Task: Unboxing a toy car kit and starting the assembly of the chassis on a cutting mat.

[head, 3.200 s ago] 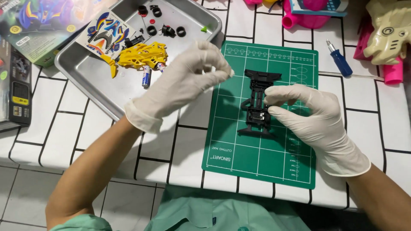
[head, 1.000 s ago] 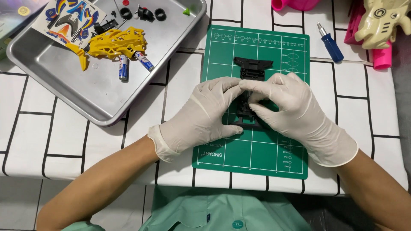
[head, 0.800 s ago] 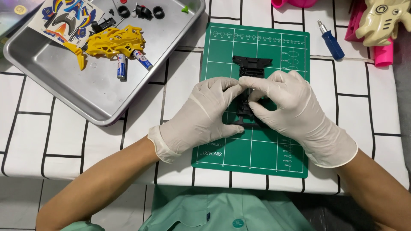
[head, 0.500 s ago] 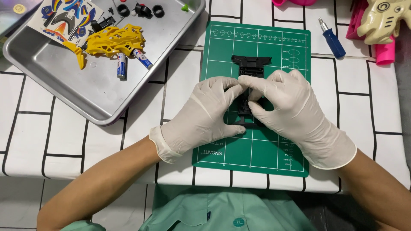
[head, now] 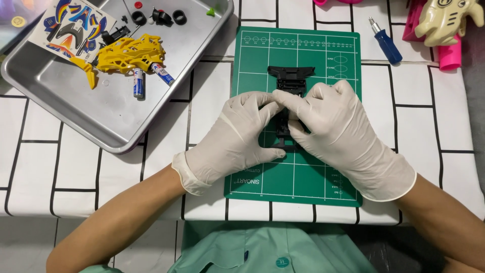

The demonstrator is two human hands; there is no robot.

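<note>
Both gloved hands meet over a black chassis (head: pixel 287 81) lying on the green mat (head: pixel 262 177). The left hand (head: pixel 237 139) and right hand (head: pixel 336 134) pinch its middle, fingers pressed together around it. A tray (head: pixel 101 131) with a yellow frame (head: pixel 132 53) and batteries (head: pixel 138 83) sits to the left on the surface (head: pixel 60 167).

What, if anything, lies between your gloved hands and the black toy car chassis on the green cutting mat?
Nothing visible does. The left hand and right hand already close on the black chassis from both sides, over the green cutting mat; only its far end shows.
</note>
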